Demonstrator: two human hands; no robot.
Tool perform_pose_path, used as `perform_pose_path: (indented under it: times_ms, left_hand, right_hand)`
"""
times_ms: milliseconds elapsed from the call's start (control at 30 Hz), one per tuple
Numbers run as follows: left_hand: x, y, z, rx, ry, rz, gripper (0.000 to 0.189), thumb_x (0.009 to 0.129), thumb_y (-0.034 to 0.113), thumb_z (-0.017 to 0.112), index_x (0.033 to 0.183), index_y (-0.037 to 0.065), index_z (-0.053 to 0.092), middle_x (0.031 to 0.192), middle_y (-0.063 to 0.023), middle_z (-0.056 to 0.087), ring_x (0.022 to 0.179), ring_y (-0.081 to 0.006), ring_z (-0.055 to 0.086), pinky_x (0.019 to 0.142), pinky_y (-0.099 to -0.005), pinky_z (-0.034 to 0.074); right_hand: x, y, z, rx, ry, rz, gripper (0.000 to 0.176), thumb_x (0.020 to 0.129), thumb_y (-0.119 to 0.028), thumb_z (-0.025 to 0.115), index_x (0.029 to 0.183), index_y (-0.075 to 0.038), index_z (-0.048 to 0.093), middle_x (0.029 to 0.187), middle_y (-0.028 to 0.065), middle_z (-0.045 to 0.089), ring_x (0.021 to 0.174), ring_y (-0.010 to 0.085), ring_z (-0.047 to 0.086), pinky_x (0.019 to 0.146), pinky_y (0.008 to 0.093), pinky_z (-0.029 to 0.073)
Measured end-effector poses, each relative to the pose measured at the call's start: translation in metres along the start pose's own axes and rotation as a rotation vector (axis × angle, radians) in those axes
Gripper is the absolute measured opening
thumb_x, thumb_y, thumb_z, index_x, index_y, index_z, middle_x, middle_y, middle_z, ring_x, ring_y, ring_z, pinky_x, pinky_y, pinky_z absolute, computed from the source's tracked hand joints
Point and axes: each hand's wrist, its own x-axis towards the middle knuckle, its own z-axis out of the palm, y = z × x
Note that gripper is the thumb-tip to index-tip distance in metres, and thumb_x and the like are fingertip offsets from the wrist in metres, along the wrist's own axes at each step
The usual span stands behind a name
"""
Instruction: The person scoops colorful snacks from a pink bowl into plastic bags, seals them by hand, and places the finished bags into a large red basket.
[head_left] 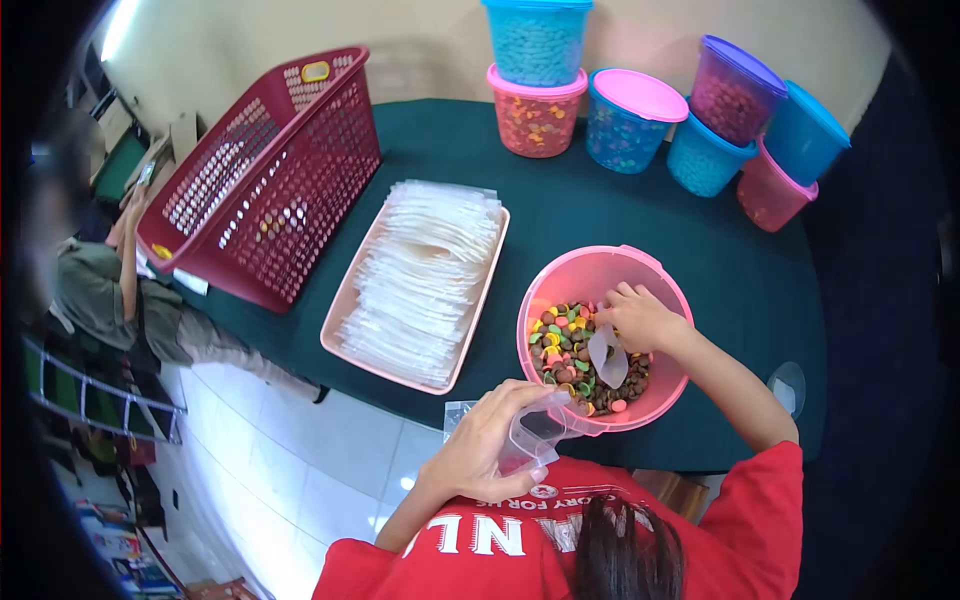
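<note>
My left hand [487,440] is closed on a clear plastic bag [540,430], holding its mouth apart beside the near rim of a pink bucket [655,395]. Inside the bucket lie many coated candies [575,350] in brown, yellow, green and pink. My right hand [640,318] reaches in over the far right of the bucket, its fingers wrapped round a pale translucent scoop [608,360]. The scoop's blade rests among the candies; its handle is mostly hidden by my fingers.
A pink tray [455,372] packed with clear bags [420,270] stands left of the bucket. Behind it is a maroon basket [300,190]. Several lidded tubs, including a pink-lidded one [638,125], line the back. Another person [120,290] is at the left. A clear lid [788,388] lies right.
</note>
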Motion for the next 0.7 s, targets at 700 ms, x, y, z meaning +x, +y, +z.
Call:
perform_pose_path:
  times_ms: [700]
  left_hand:
    - [0.01, -0.013, 0.016, -0.118, 0.003, -0.126, 0.084, 0.056, 0.036, 0.075, 0.123, 0.004, 0.036, 0.116, -0.0155, 0.042, 0.103, -0.0278, 0.045, 0.088, -0.0358, 0.036]
  right_hand:
    - [0.015, -0.007, -0.002, -0.262, 0.039, 0.201, 0.021, 0.072, -0.012, 0.057, 0.087, -0.003, 0.044, 0.066, 0.0092, 0.059, 0.059, 0.0205, 0.063, 0.046, 0.0292, 0.049]
